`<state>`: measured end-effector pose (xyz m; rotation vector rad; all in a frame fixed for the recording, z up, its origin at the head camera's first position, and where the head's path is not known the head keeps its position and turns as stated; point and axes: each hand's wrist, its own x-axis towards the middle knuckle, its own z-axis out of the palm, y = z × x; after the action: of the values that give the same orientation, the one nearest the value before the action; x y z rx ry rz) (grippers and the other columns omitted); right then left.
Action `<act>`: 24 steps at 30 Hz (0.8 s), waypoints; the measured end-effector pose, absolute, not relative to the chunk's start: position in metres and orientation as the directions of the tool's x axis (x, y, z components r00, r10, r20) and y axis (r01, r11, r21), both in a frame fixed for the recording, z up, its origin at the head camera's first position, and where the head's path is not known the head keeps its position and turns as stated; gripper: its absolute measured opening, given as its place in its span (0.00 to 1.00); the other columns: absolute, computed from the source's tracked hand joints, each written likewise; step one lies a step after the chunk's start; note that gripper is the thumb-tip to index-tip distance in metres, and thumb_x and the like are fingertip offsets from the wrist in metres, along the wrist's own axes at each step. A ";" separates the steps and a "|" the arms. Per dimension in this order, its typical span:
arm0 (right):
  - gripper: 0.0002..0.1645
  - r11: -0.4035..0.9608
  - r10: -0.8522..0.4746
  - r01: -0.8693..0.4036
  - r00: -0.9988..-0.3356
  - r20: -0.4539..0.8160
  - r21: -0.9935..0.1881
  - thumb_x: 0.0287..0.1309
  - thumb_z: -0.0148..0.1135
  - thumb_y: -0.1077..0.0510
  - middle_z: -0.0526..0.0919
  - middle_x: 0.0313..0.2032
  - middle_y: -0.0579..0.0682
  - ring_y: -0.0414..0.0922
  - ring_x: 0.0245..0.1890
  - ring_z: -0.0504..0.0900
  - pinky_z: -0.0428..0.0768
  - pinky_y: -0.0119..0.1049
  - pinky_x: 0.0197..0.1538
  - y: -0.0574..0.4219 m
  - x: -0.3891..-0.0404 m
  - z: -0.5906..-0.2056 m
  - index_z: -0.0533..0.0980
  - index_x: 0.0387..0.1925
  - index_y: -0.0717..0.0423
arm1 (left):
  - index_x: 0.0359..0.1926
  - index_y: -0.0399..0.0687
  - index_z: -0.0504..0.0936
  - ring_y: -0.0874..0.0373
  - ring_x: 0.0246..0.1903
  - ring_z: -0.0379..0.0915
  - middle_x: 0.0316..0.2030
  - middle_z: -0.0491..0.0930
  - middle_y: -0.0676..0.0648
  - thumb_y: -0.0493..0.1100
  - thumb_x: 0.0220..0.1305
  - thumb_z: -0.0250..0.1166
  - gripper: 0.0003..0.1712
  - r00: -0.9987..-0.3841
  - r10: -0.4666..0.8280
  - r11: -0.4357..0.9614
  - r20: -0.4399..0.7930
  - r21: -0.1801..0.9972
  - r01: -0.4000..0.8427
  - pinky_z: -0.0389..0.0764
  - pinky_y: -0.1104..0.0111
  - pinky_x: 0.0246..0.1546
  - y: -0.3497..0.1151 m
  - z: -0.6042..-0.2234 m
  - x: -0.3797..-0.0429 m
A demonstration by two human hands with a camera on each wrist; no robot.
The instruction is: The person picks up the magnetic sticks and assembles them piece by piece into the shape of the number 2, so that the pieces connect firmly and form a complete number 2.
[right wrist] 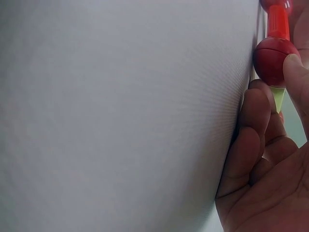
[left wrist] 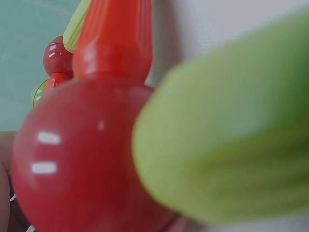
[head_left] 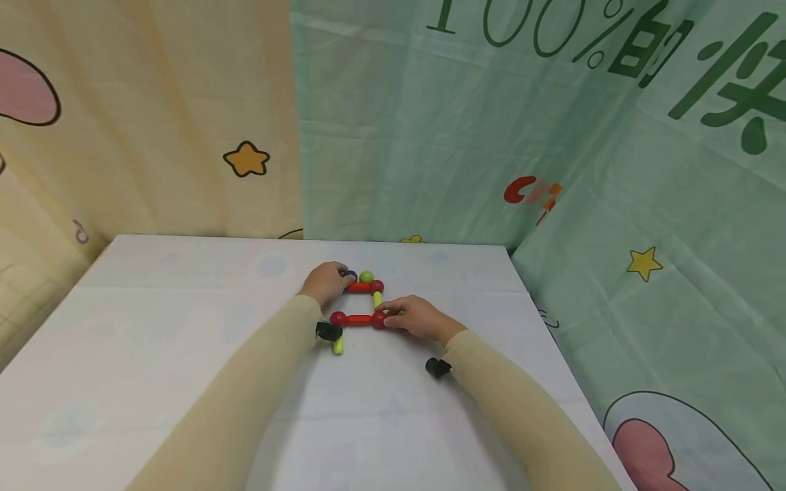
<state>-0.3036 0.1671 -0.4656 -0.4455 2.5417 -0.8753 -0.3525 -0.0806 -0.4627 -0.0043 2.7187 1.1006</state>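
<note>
A chain of balls and rods lies on the white table. My left hand (head_left: 325, 283) is at its far left end, fingers and thumb round a dark blue ball (head_left: 350, 274). A green ball (head_left: 366, 277) sits just right of that, behind a red rod (head_left: 359, 288) and a far red ball (head_left: 377, 286). My right hand (head_left: 420, 318) pinches the near right red ball (right wrist: 273, 62), thumb on its side. From this ball a yellow-green rod (head_left: 377, 299) runs to the far ball, and another red rod (head_left: 359, 320) to the near left red ball (left wrist: 87, 159). A second yellow-green rod (left wrist: 227, 135) sticks out toward me.
The white table (head_left: 184, 382) spreads around the chain, its far edge close behind it. Printed curtains (head_left: 393, 136) hang behind and along the right side. Black wrist cameras (head_left: 329, 331) sit on both sleeves, the left one overlapping the near left ball in the head view.
</note>
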 end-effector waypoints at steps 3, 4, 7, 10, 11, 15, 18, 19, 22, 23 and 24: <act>0.20 0.749 -0.424 -0.163 -0.863 -0.275 -0.643 0.72 0.67 0.51 0.87 0.52 0.47 0.45 0.50 0.79 0.80 0.47 0.62 0.167 -0.303 -0.465 0.83 0.63 0.39 | 0.71 0.42 0.76 0.40 0.66 0.72 0.68 0.76 0.37 0.53 0.77 0.62 0.30 -0.978 0.078 0.728 -0.194 0.682 -0.077 0.70 0.47 0.73 -0.080 -0.463 -0.353; 0.20 0.746 -0.426 -0.164 -0.862 -0.274 -0.645 0.72 0.67 0.52 0.87 0.52 0.47 0.45 0.50 0.79 0.80 0.47 0.62 0.167 -0.303 -0.465 0.83 0.63 0.39 | 0.70 0.42 0.76 0.40 0.65 0.72 0.68 0.76 0.37 0.53 0.77 0.61 0.30 -0.978 0.079 0.731 -0.194 0.678 -0.076 0.70 0.47 0.73 -0.080 -0.463 -0.353; 0.20 0.741 -0.430 -0.165 -0.861 -0.271 -0.651 0.72 0.67 0.52 0.87 0.52 0.47 0.45 0.50 0.80 0.80 0.46 0.61 0.168 -0.303 -0.465 0.84 0.62 0.40 | 0.70 0.41 0.76 0.40 0.66 0.72 0.68 0.77 0.36 0.53 0.77 0.61 0.29 -0.978 0.080 0.737 -0.193 0.672 -0.072 0.70 0.47 0.73 -0.080 -0.462 -0.352; 0.19 0.736 -0.429 -0.158 -0.862 -0.272 -0.658 0.71 0.67 0.52 0.87 0.52 0.47 0.45 0.50 0.80 0.81 0.46 0.61 0.168 -0.303 -0.466 0.84 0.62 0.39 | 0.70 0.40 0.76 0.40 0.66 0.72 0.68 0.77 0.36 0.53 0.77 0.61 0.29 -0.978 0.077 0.734 -0.194 0.675 -0.076 0.70 0.47 0.73 -0.079 -0.461 -0.352; 0.19 0.735 -0.428 -0.157 -0.862 -0.272 -0.659 0.71 0.67 0.52 0.87 0.52 0.47 0.45 0.50 0.80 0.80 0.46 0.62 0.168 -0.304 -0.466 0.84 0.62 0.39 | 0.70 0.40 0.76 0.40 0.66 0.72 0.68 0.76 0.36 0.52 0.77 0.61 0.29 -0.978 0.076 0.732 -0.194 0.676 -0.078 0.69 0.47 0.73 -0.079 -0.461 -0.352; 0.19 0.734 -0.427 -0.154 -0.862 -0.273 -0.661 0.71 0.67 0.52 0.87 0.52 0.47 0.45 0.51 0.80 0.80 0.47 0.63 0.168 -0.304 -0.467 0.84 0.62 0.39 | 0.70 0.41 0.76 0.40 0.68 0.71 0.69 0.76 0.37 0.52 0.77 0.61 0.29 -0.978 0.071 0.722 -0.198 0.687 -0.087 0.69 0.47 0.74 -0.079 -0.462 -0.353; 0.19 0.734 -0.430 -0.158 -0.861 -0.271 -0.660 0.71 0.67 0.52 0.87 0.52 0.47 0.45 0.51 0.80 0.80 0.47 0.63 0.168 -0.304 -0.467 0.84 0.62 0.39 | 0.71 0.41 0.76 0.40 0.68 0.70 0.69 0.76 0.36 0.52 0.77 0.61 0.29 -0.978 0.063 0.709 -0.197 0.699 -0.095 0.69 0.47 0.74 -0.079 -0.463 -0.354; 0.19 0.734 -0.430 -0.158 -0.861 -0.271 -0.661 0.71 0.67 0.51 0.87 0.52 0.47 0.45 0.51 0.80 0.80 0.47 0.63 0.169 -0.304 -0.467 0.84 0.62 0.39 | 0.71 0.42 0.76 0.40 0.68 0.70 0.68 0.76 0.36 0.51 0.77 0.61 0.29 -0.979 0.060 0.706 -0.195 0.702 -0.097 0.69 0.46 0.73 -0.078 -0.463 -0.354; 0.19 0.734 -0.432 -0.160 -0.860 -0.272 -0.660 0.71 0.67 0.51 0.87 0.52 0.47 0.45 0.51 0.80 0.80 0.47 0.63 0.169 -0.304 -0.467 0.84 0.62 0.39 | 0.70 0.43 0.76 0.40 0.66 0.71 0.68 0.76 0.37 0.52 0.77 0.62 0.28 -0.983 0.044 0.698 -0.180 0.709 -0.099 0.70 0.46 0.73 -0.078 -0.463 -0.353; 0.20 0.734 -0.433 -0.161 -0.859 -0.272 -0.660 0.71 0.68 0.51 0.87 0.52 0.47 0.44 0.51 0.80 0.80 0.47 0.63 0.169 -0.304 -0.466 0.84 0.62 0.39 | 0.70 0.43 0.76 0.40 0.66 0.72 0.67 0.77 0.37 0.52 0.77 0.62 0.28 -0.984 0.036 0.695 -0.173 0.712 -0.099 0.70 0.46 0.72 -0.078 -0.463 -0.353; 0.20 0.736 -0.433 -0.162 -0.860 -0.272 -0.657 0.71 0.68 0.51 0.87 0.52 0.47 0.44 0.50 0.80 0.80 0.46 0.62 0.169 -0.304 -0.466 0.84 0.62 0.39 | 0.70 0.44 0.76 0.40 0.66 0.72 0.67 0.77 0.37 0.52 0.77 0.62 0.27 -0.986 0.032 0.696 -0.164 0.712 -0.096 0.70 0.46 0.72 -0.078 -0.462 -0.352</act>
<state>-0.3043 0.1686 -0.4661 -0.4561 2.5271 -0.9029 -0.3525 -0.0775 -0.4624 -0.0515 2.7395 1.1639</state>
